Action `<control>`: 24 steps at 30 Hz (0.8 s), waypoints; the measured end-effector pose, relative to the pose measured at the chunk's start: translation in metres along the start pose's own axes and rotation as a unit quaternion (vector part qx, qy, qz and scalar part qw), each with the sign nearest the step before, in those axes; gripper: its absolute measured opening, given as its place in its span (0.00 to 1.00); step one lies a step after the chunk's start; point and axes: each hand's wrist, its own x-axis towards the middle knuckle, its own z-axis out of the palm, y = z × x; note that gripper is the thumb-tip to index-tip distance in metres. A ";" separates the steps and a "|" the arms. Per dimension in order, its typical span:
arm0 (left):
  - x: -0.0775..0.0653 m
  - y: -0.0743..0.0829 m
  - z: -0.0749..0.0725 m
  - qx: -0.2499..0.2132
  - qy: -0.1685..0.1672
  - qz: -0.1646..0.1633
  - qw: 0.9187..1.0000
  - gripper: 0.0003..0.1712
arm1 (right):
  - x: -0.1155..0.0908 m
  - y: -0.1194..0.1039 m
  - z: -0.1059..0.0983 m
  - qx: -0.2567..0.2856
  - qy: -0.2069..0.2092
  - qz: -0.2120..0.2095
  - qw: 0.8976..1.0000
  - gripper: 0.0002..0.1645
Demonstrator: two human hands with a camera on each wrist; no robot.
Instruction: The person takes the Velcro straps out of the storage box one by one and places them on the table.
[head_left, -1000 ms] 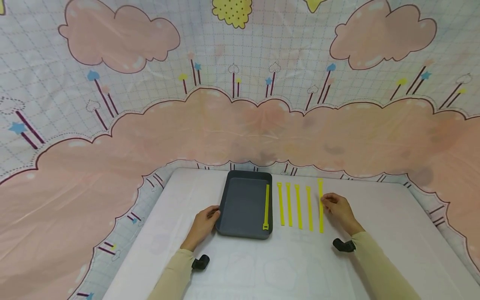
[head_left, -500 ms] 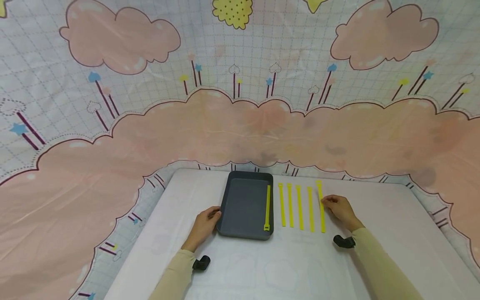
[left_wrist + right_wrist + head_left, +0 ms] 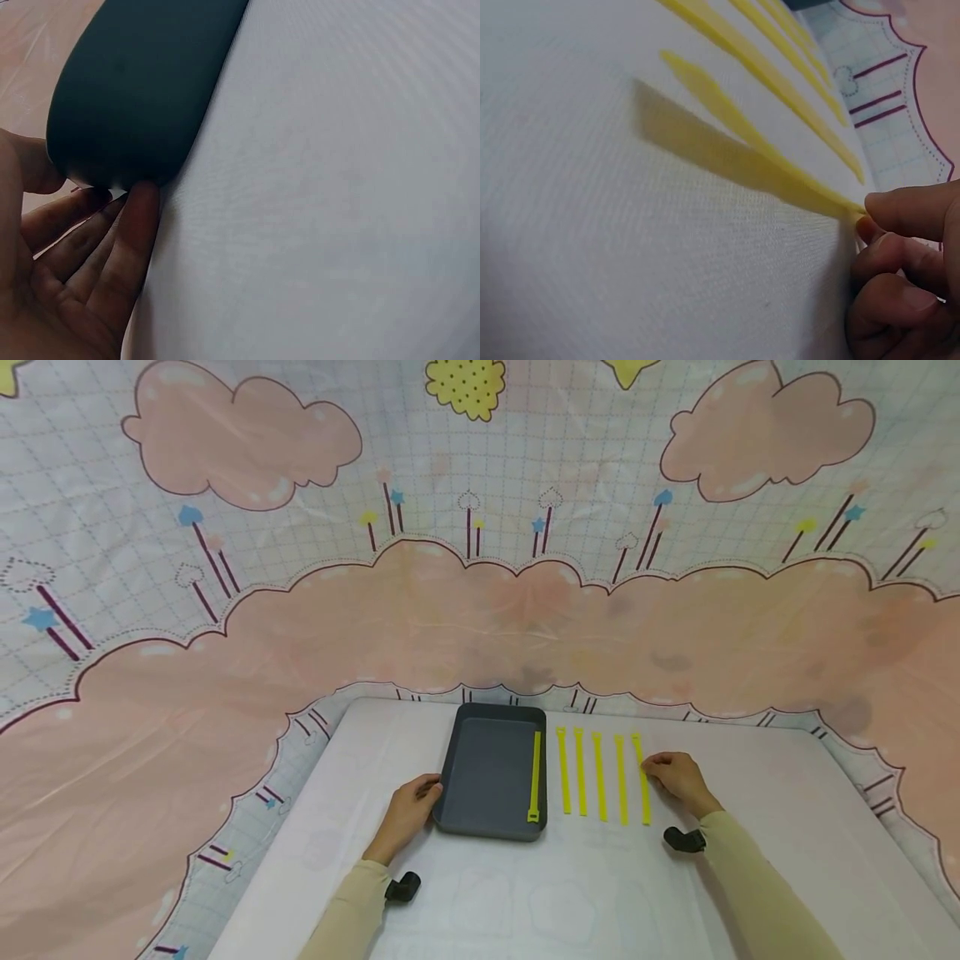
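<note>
My left hand (image 3: 408,810) holds the lower left corner of the dark grey tray (image 3: 483,768), with thumb and fingertips at its edge in the left wrist view. Inside the tray, along its right side, lies one yellow slotted cable tie (image 3: 535,777). My right hand (image 3: 681,779) pinches another yellow cable tie (image 3: 642,781) between thumb and finger. In the right wrist view the free end of this pinched tie (image 3: 727,116) stands off the table and casts a shadow. To its left, several like ties (image 3: 598,777) lie in a roughly parallel row.
A white-covered table (image 3: 510,902) bears everything. Behind it hangs a patterned cloth (image 3: 487,618) with pink clouds, reaching down to the table's back edge. Black wrist cameras (image 3: 403,887) sit at both sleeves.
The far end of the pinched tie has come nearer, roughly level with the ends of the others in the row. My right hand has shifted only slightly; my left hand stays at the tray.
</note>
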 end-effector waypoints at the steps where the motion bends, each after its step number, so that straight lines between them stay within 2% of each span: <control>1: 0.000 0.000 0.000 -0.001 0.000 0.001 1.000 0.19 | -0.001 0.000 0.000 0.000 -0.001 0.001 1.000 0.23; 8: 0.001 -0.001 0.001 0.003 0.000 -0.002 1.000 0.19 | -0.008 -0.002 -0.001 0.007 0.004 0.008 1.000 0.22; 17: 0.002 -0.001 0.000 0.004 0.004 -0.005 1.000 0.20 | -0.017 -0.006 -0.004 0.058 0.014 -0.004 0.998 0.21; 24: 0.000 -0.002 0.001 0.008 0.004 -0.011 1.000 0.20 | -0.031 -0.010 -0.002 0.076 0.025 -0.011 0.997 0.21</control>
